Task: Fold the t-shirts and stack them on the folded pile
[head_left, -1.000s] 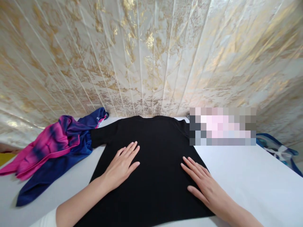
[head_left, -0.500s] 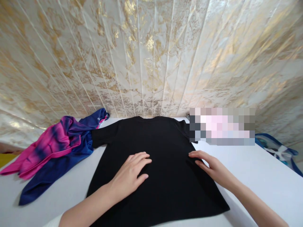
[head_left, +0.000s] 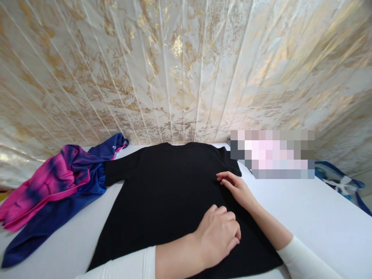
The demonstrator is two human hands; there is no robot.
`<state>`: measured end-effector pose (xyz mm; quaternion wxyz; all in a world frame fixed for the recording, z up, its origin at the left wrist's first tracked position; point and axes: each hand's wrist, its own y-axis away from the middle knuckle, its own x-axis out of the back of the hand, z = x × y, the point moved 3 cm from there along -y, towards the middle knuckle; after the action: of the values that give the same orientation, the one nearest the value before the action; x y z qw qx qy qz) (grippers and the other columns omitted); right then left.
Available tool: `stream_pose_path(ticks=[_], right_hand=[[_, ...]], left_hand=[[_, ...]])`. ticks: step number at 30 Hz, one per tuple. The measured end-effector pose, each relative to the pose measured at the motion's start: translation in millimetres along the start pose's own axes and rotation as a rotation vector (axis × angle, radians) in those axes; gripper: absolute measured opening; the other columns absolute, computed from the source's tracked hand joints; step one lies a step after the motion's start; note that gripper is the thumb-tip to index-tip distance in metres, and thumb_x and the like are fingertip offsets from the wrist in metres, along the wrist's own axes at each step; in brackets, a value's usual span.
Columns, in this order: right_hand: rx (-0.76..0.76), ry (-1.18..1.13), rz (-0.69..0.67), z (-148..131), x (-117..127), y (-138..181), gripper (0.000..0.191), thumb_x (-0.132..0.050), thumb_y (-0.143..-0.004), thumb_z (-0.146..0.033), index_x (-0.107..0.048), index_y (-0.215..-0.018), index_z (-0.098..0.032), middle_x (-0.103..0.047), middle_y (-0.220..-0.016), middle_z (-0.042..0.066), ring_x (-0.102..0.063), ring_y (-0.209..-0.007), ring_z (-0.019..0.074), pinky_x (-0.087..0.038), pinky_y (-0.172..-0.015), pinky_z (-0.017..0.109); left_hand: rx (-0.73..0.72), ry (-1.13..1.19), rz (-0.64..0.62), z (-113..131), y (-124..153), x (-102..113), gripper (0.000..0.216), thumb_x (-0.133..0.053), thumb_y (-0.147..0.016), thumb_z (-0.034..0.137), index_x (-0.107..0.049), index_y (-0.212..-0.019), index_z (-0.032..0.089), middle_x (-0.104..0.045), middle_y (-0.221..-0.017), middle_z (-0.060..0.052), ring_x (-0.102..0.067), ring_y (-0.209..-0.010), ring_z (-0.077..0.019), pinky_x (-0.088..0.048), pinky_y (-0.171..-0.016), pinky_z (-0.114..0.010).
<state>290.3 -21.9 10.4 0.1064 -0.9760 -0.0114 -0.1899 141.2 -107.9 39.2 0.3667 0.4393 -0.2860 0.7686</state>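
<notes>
A black T-shirt (head_left: 162, 193) lies spread out on the white table, its neckline at the far side and both short sleeves out sideways. Over the shirt's lower right part is my left hand (head_left: 217, 234), back upward, with fingers curled in. Its fingertips are mostly hidden, so I cannot see whether cloth is between them. Farther up, by the shirt's right side, my right hand (head_left: 237, 192) is open with its fingers loosely bent. The fingertips are over the black cloth, and nothing shows in them.
A pink and blue garment (head_left: 64, 182) lies bunched at the left, touching the shirt's left sleeve. At the back right, something is blurred out by pixels. A clear bag with blue edging (head_left: 340, 184) is at the far right. A white and gold curtain (head_left: 180, 77) hangs behind the table (head_left: 305, 213).
My left hand has moved right across the shirt, and its fingers have curled in. My right hand has shifted slightly up and left. The view has turned a little.
</notes>
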Motion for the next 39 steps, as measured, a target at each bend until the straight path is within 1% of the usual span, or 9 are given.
stream_pose_path(ticks=[4,7,11,15,19,24,32,37,39], right_hand=[[-0.07,-0.219,0.127,5,7,-2,0.028,-0.064,-0.077,-0.036,-0.065,-0.102,-0.024,-0.068,-0.092,0.003,-0.062,-0.08,0.0177,-0.048,-0.068,0.03],[-0.131,-0.494,0.279,9,14,-4,0.032,-0.072,-0.07,-0.032,-0.066,-0.1,-0.024,-0.068,-0.093,0.003,-0.062,-0.081,0.0158,-0.048,-0.068,0.027],[-0.218,-0.779,0.425,13,20,-3,0.035,-0.078,-0.062,-0.027,-0.066,-0.094,-0.023,-0.069,-0.09,0.001,-0.063,-0.078,0.0131,-0.05,-0.065,0.023],[-0.239,-0.864,0.452,14,21,-4,0.037,-0.081,-0.059,-0.024,-0.066,-0.093,-0.022,-0.07,-0.088,0.002,-0.063,-0.074,0.0116,-0.051,-0.062,0.02],[-0.232,-0.862,0.448,15,22,-4,0.036,-0.081,-0.06,-0.024,-0.067,-0.094,-0.022,-0.07,-0.089,0.002,-0.064,-0.074,0.0117,-0.052,-0.062,0.02],[-0.232,-0.856,0.437,16,22,-4,0.037,-0.081,-0.061,-0.025,-0.066,-0.095,-0.022,-0.071,-0.09,0.001,-0.064,-0.074,0.0106,-0.052,-0.063,0.018],[-0.23,-0.826,0.432,14,20,-3,0.037,-0.081,-0.062,-0.025,-0.066,-0.096,-0.022,-0.07,-0.09,0.002,-0.064,-0.074,0.0106,-0.053,-0.063,0.018],[-0.224,-0.803,0.425,10,19,-2,0.035,-0.08,-0.063,-0.026,-0.066,-0.095,-0.022,-0.07,-0.089,0.002,-0.063,-0.074,0.0111,-0.053,-0.062,0.019],[-0.225,-0.791,0.42,10,19,-2,0.035,-0.079,-0.064,-0.026,-0.065,-0.095,-0.022,-0.069,-0.09,0.002,-0.063,-0.074,0.0113,-0.052,-0.063,0.019]], left_hand=[[0.065,0.176,0.08,-8,-1,4,0.012,-0.067,-0.084,0.023,-0.064,-0.073,0.02,-0.063,-0.08,0.004,-0.058,-0.078,-0.0145,-0.039,-0.074,-0.027],[0.21,0.326,0.21,-35,-7,19,0.011,-0.062,-0.087,0.021,-0.065,-0.076,0.021,-0.063,-0.081,0.005,-0.06,-0.073,-0.0112,-0.041,-0.067,-0.021],[0.336,0.245,0.356,-84,-24,44,0.011,-0.057,-0.089,0.019,-0.064,-0.081,0.019,-0.061,-0.084,0.002,-0.06,-0.077,-0.0139,-0.042,-0.067,-0.022],[0.33,0.144,0.355,-111,-48,52,0.011,-0.057,-0.088,0.016,-0.064,-0.08,0.019,-0.061,-0.086,0.001,-0.06,-0.079,-0.0158,-0.042,-0.069,-0.024],[0.166,0.081,0.237,-100,-62,41,0.01,-0.061,-0.087,0.017,-0.065,-0.078,0.021,-0.062,-0.085,0.003,-0.061,-0.078,-0.0143,-0.042,-0.069,-0.022],[-0.03,-0.01,0.095,-77,-58,29,0.008,-0.067,-0.084,0.019,-0.066,-0.076,0.02,-0.063,-0.084,0.002,-0.059,-0.082,-0.0166,-0.042,-0.075,-0.025],[-0.108,-0.072,0.047,-77,-51,31,0.009,-0.068,-0.083,0.017,-0.067,-0.091,0.021,-0.064,-0.093,0.001,-0.056,-0.086,-0.0172,-0.042,-0.075,-0.027],[-0.111,-0.055,0.064,-76,-50,29,0.002,-0.066,-0.086,0.02,-0.066,-0.085,0.022,-0.063,-0.09,0.001,-0.056,-0.087,-0.0171,-0.041,-0.077,-0.028],[-0.091,-0.029,0.085,-75,-49,29,0.006,-0.064,-0.087,0.02,-0.065,-0.081,0.022,-0.063,-0.088,0.001,-0.057,-0.087,-0.0168,-0.04,-0.079,-0.028]])
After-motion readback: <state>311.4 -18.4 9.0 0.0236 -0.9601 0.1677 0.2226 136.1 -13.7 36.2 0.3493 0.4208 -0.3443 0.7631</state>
